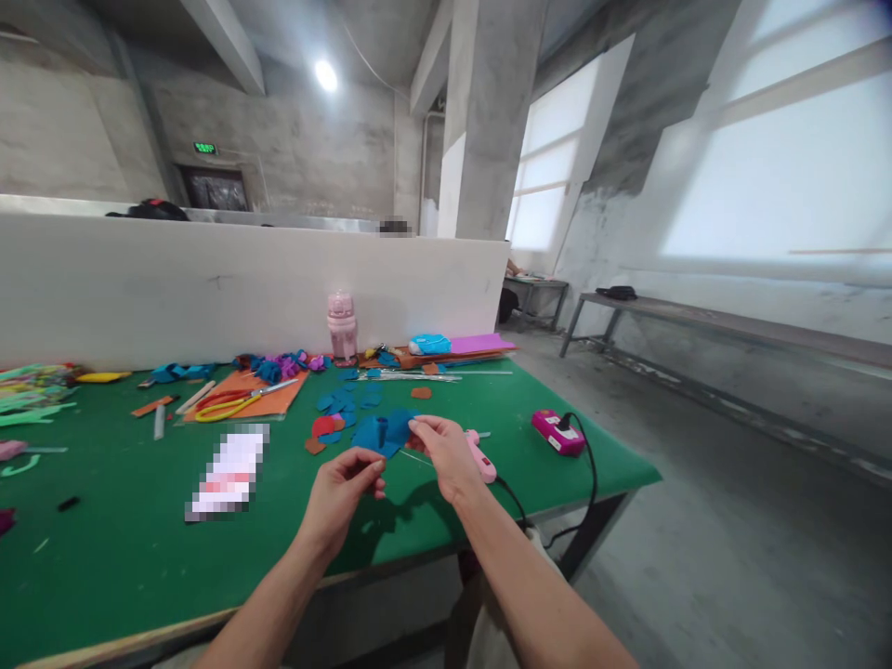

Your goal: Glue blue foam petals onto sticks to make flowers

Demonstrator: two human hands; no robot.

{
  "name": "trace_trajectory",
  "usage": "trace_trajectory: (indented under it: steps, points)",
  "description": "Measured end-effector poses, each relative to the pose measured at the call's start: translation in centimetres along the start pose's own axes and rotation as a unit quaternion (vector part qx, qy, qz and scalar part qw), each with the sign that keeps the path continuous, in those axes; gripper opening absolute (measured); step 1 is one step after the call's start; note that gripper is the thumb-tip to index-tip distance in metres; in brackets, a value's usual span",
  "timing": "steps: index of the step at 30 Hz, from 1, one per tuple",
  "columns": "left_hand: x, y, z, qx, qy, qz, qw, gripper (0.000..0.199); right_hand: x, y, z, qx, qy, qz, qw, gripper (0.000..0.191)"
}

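Observation:
Pinched between my left hand's (348, 483) thumb and fingers is the lower edge of a blue paper flower piece (368, 434) with a rolled centre. My right hand (444, 451) pinches a blue paper petal (399, 426) at its right edge, close against that piece. Just behind my right wrist lies a pink glue gun (482, 460), partly hidden. Loose blue paper petals (338, 401), a red paper piece (323, 426) and a brown paper piece (315, 446) lie on the green table beyond my left hand.
Scissors with yellow and red handles (233, 401) rest on orange paper (282, 400). A pink bottle (342, 330) stands against the white partition (174, 288). Right of my hands are a magenta power socket (557, 433) and its black cable (595, 465). Thin wires (411, 376) lie behind.

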State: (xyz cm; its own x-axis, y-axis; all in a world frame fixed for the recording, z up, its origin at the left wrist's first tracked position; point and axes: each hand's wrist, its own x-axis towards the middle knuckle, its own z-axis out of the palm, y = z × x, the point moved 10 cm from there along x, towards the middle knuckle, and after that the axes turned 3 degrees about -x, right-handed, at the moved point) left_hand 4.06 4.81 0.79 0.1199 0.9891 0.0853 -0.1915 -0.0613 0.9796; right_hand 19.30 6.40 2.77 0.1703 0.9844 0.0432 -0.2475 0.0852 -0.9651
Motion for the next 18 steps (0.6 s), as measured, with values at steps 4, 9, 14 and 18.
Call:
trace_trajectory:
  steps: [4,9,14,18]
  points:
    - [0.0,0.0,-0.2,-0.002,0.011,-0.003,1.000,0.024,0.3,-0.2,-0.7,-0.002,0.024,-0.017,1.000,0.016]
    - [-0.2,0.0,0.5,0.002,-0.009,-0.001,1.000,0.021,0.2,0.2,0.3,-0.003,0.001,-0.017,1.000,0.014]
    - [-0.2,-0.1,0.6,0.005,-0.013,-0.006,1.000,0.019,-0.4,0.2,1.1,-0.002,-0.016,-0.009,1.000,0.014]
    - [-0.1,-0.1,0.4,0.004,-0.009,-0.004,1.000,0.019,-0.6,0.3,1.4,0.020,-0.029,0.005,0.999,0.015]
